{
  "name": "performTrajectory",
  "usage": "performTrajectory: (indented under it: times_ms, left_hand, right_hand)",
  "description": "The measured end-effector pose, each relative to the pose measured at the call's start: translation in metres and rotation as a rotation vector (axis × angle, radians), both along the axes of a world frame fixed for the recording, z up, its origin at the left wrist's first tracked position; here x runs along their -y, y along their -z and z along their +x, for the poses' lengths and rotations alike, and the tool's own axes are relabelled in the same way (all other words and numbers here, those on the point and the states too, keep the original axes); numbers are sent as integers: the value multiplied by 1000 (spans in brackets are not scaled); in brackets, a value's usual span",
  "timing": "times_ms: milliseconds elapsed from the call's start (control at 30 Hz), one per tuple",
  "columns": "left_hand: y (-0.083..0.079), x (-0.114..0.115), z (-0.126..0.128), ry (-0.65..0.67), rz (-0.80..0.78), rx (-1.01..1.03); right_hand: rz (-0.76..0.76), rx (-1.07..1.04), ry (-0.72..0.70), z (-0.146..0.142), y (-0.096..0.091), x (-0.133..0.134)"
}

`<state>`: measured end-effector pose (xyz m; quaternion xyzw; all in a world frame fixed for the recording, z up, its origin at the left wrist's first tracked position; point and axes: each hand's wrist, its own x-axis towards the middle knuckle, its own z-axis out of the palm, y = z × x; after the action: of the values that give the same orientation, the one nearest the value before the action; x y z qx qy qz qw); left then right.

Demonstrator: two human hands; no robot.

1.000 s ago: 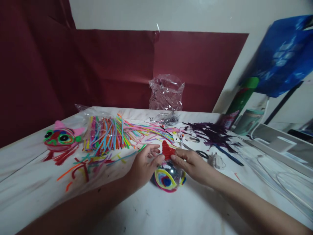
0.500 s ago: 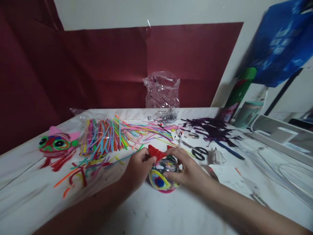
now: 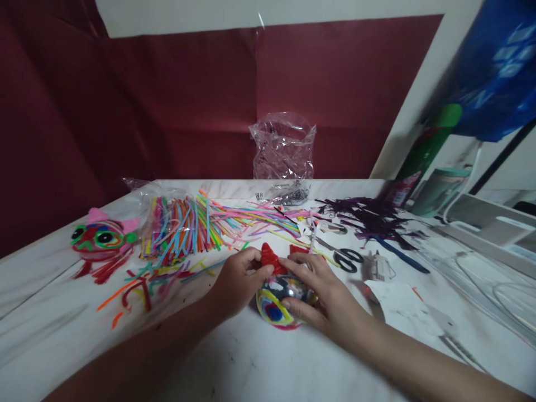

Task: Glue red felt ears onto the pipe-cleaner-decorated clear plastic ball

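A clear ball (image 3: pixel 276 301) decorated with coloured pipe-cleaner rings sits on the white table (image 3: pixel 293 368) in front of me. My left hand (image 3: pixel 238 282) pinches a red pipe-cleaner ear (image 3: pixel 269 258) against the top of the ball. My right hand (image 3: pixel 322 293) wraps over the ball's right side, fingers curled round it, with a second red ear (image 3: pixel 298 249) just behind its fingers.
A pile of coloured pipe cleaners (image 3: pixel 196 226) lies behind, with a finished pink-eared figure (image 3: pixel 103 240) at left. Scissors (image 3: pixel 345 257), purple scraps (image 3: pixel 368 215), a blue pen (image 3: pixel 402 257), a clear plastic bag (image 3: pixel 285 151) and white paper (image 3: pixel 397 304) lie at right.
My right hand let go of the red ear and dropped onto the ball's side. My left hand took over the ear and pressed it down onto the ball.
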<state>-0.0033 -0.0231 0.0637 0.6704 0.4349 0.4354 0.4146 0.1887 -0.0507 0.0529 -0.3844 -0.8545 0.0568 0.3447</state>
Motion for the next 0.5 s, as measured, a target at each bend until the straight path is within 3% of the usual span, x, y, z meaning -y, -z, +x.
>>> performTrajectory:
  times_ms: [133, 500]
  left_hand:
    - [3, 0, 1, -16, 22, -1]
    - [1, -4, 0, 29, -134, 141]
  right_hand:
    - [7, -58, 9, -1, 3, -1]
    - [20, -48, -7, -1, 3, 2]
